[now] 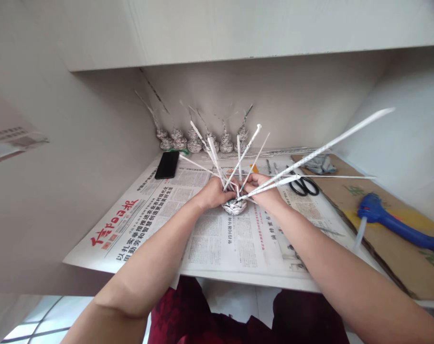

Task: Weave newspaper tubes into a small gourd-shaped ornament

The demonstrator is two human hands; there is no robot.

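Observation:
A small round piece woven from rolled newspaper [234, 207] sits on the newspaper sheets [206, 243] between my hands. Several long white paper tubes [320, 152] fan upward and outward from its top. My left hand [217, 192] is closed at the left side of the weave, its thumb pressed against the base of the tubes. My right hand [262, 188] is closed on the other side, its fingers pinching among the tubes where they meet the weave. Which single tube each hand grips is partly hidden by the crossing tubes.
Several finished gourd-shaped woven pieces [194, 142] line the back wall. A black phone [167, 165] lies at left. Black-handled scissors [303, 186], a blue glue gun [396, 222], cardboard [399, 267] and a crumpled grey wad [320, 164] are at right. A shelf overhangs the back.

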